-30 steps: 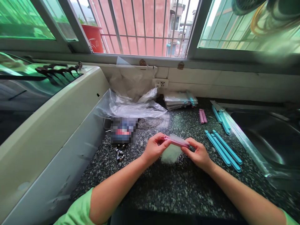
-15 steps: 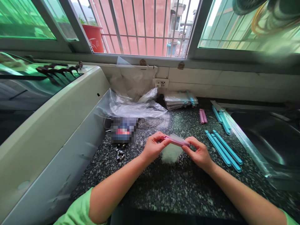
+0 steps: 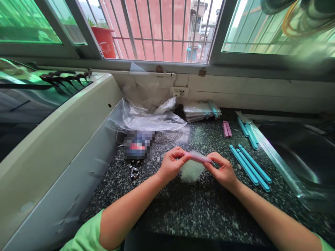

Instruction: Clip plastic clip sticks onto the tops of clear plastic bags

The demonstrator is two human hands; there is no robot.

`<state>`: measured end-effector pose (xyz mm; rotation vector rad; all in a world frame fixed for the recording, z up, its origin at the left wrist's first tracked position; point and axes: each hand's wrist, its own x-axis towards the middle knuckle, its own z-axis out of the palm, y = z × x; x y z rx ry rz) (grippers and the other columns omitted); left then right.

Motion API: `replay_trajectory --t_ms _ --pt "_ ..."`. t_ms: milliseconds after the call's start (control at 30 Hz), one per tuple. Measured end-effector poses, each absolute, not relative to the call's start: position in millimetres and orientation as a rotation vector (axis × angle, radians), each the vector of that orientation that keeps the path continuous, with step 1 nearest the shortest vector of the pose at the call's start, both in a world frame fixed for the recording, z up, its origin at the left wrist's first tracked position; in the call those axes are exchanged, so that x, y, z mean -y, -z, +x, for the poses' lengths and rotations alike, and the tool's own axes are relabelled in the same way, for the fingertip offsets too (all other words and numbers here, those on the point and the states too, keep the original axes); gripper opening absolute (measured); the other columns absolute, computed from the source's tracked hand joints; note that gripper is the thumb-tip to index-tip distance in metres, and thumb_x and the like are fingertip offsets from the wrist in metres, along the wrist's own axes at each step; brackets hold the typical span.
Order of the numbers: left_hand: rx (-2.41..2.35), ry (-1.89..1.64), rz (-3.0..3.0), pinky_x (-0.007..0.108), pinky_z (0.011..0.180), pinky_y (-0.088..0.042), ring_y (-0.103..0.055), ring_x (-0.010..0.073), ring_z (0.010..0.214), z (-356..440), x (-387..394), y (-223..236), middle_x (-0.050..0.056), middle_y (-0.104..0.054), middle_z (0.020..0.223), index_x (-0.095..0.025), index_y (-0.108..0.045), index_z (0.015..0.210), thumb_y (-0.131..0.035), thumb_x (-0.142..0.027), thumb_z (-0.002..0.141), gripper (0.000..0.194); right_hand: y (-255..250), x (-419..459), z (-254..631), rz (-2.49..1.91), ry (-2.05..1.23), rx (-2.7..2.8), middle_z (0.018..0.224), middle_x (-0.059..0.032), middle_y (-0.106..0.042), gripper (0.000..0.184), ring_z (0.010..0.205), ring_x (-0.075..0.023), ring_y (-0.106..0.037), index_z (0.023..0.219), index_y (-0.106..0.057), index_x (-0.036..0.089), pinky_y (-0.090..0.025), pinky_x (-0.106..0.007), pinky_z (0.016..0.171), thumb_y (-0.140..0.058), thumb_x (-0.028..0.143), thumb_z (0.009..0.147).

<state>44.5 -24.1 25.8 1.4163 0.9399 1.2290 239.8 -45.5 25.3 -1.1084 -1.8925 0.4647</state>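
Between my two hands stretches a pink bag sealing clip, running across the top of a small clear plastic bag with something whitish in its lower part. My left hand pinches the clip's left end between thumb and fingers. At the other end, the thumb and fingers of my right hand are closed on it. A bit of clear film sticks up above the clip. Whether the clip is fully pressed together cannot be made out. To the right lie several long blue sealing clips and short pink clips.
Shorter blue clips lie by the sink. A stack of clear bags sits at the back wall below a socket. Crumpled plastic lies left, behind a blurred-out object. A white appliance borders the dark counter.
Almost nothing differs. Both hands keep their grip on the pink clip in the same place, and the view has shifted very slightly.
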Motion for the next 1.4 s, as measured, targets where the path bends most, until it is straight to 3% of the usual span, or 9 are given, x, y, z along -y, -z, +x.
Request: replay_trajectory --t_ms 200,367,633,833,967,1133,1267,1400 --pt "-0.954 -1.211 1.429 0.024 0.061 -0.035 -0.045 0.0118 0.063 44.1 22.0 -25.9 0.000 -0.051 0.064 -0.015 -0.063 0.059 -0.065 -0.045 0.068 0.031 -25.0 45.5 240.8 -1.126 -0.492 1.897 0.065 -0.0009 -0.057 0.016 0.065 -0.0141 -0.053 0.068 -0.058 0.019 -0.043 -0.026 0.062 -0.056 0.029 0.081" --pt "-0.958 -0.938 1.424 0.022 0.054 -0.031 -0.040 0.0095 0.057 46.7 20.2 -21.5 -0.002 -0.046 0.058 -0.014 -0.057 0.058 -0.068 -0.052 0.060 0.040 -23.7 42.9 245.2 -1.173 -0.526 1.795 0.067 -0.0007 -0.056 0.018 0.065 -0.0134 -0.052 0.070 -0.058 0.018 -0.042 -0.025 0.062 -0.055 0.032 0.081" --pt "-0.954 -0.796 1.462 0.022 0.051 -0.028 -0.037 0.0082 0.053 48.0 20.1 -14.6 -0.003 -0.044 0.056 -0.014 -0.052 0.053 -0.064 -0.053 0.062 0.042 -22.6 38.8 249.3 -1.291 -0.603 1.679 0.066 -0.0007 -0.054 0.022 0.065 -0.0141 -0.050 0.068 -0.058 0.018 -0.040 -0.025 0.061 -0.055 0.037 0.079" --pt "-0.944 -0.984 1.465 0.023 0.056 -0.033 -0.042 0.0096 0.059 45.9 17.3 -21.4 -0.002 -0.051 0.063 -0.014 -0.060 0.072 -0.070 -0.047 0.058 0.038 -21.0 40.6 244.3 -1.238 -0.685 1.777 0.065 -0.0010 -0.055 0.021 0.064 -0.0143 -0.051 0.068 -0.059 0.018 -0.040 -0.026 0.062 -0.057 0.037 0.077" --pt "-0.894 -1.088 1.422 0.023 0.056 -0.033 -0.042 0.0091 0.058 45.2 17.1 -24.6 -0.002 -0.047 0.061 -0.014 -0.056 0.059 -0.069 -0.051 0.060 0.039 -16.9 41.6 239.6 -1.236 -0.789 1.784 0.067 -0.0013 -0.057 0.022 0.065 -0.0142 -0.052 0.069 -0.059 0.018 -0.041 -0.025 0.062 -0.059 0.039 0.074" --pt "-0.869 -1.207 1.329 0.023 0.060 -0.035 -0.043 0.0092 0.059 44.7 16.5 -23.2 -0.003 -0.046 0.059 -0.014 -0.056 0.059 -0.069 -0.048 0.062 0.037 -11.3 39.1 238.3 -1.272 -0.941 1.743 0.062 0.0013 -0.055 0.023 0.058 -0.0121 -0.049 0.072 -0.060 0.017 -0.041 -0.024 0.056 -0.063 0.039 0.069" --pt "-0.882 -1.244 1.316 0.023 0.062 -0.036 -0.045 0.0095 0.060 44.2 14.6 -20.3 -0.003 -0.048 0.060 -0.014 -0.058 0.060 -0.070 -0.046 0.062 0.035 -6.8 37.8 239.0 -1.276 -0.861 1.789 0.062 -0.0001 -0.056 0.024 0.058 -0.0123 -0.050 0.066 -0.061 0.016 -0.041 -0.025 0.056 -0.057 0.038 0.075" --pt "-0.959 -1.305 1.295 0.023 0.062 -0.037 -0.046 0.0099 0.061 43.7 11.5 -17.8 -0.002 -0.050 0.062 -0.014 -0.058 0.059 -0.070 -0.044 0.062 0.033 -1.4 34.1 242.1 -1.279 -0.605 1.772 0.068 -0.0003 -0.060 0.020 0.060 -0.0131 -0.053 0.087 -0.060 0.018 -0.045 -0.025 0.057 -0.061 0.033 0.073"
